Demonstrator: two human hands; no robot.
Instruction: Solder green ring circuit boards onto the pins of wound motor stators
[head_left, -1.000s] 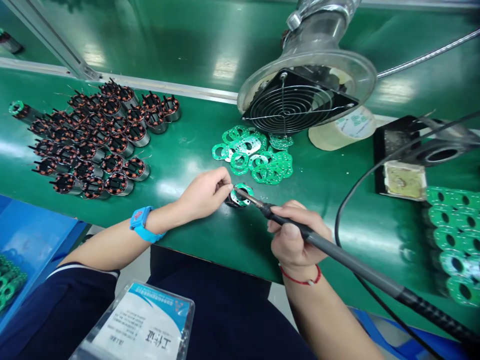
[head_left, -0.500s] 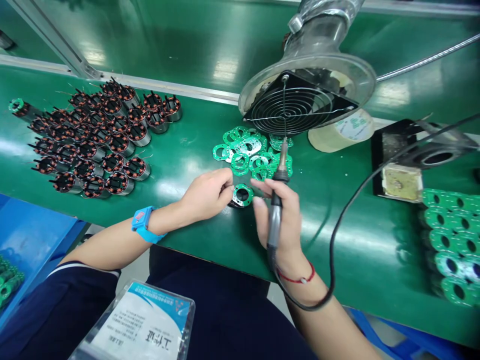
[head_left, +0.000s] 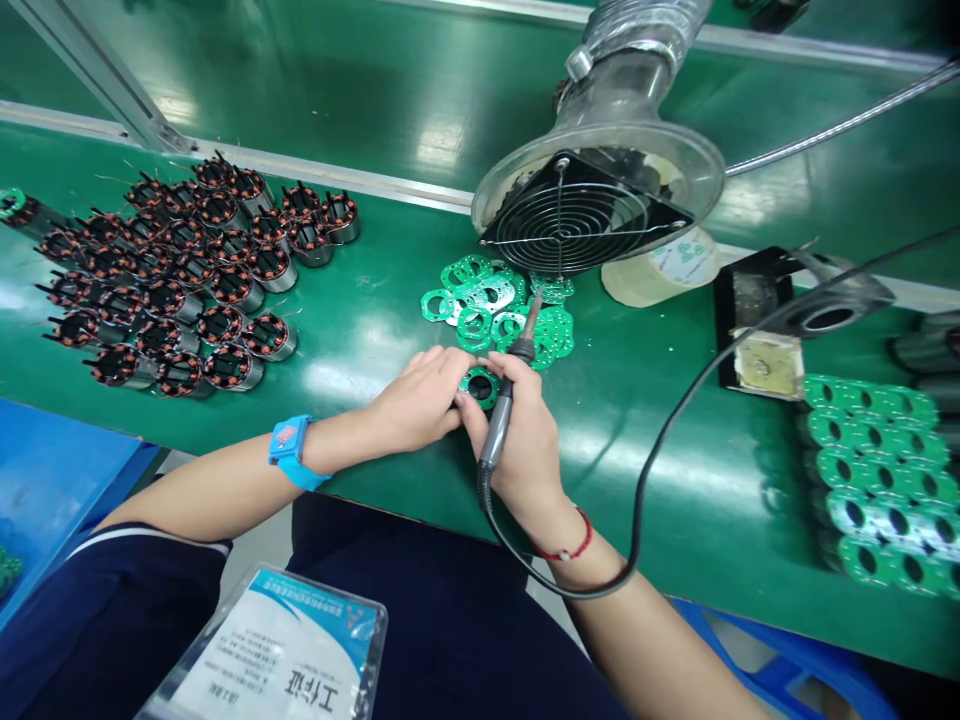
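At bench (head_left: 660, 400) ctr, PCB-topped coil unit (head_left: 481, 387) sat; L hand (head_left: 420, 402) half-closed at its 9 o'clock, couldn't tell if gripping; R hand (head_left: 525, 430), at 3 o'clock, curled round soldering iron (head_left: 499, 422). Loose PCBs (head_left: 480, 302) lay at 12 o'clock.

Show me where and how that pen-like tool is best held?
Probably by the grey handle of the soldering iron, coming from the near, cord side, as the right hand holds it: the handle is long and slim, and the bare metal tip, perhaps hot, points away.
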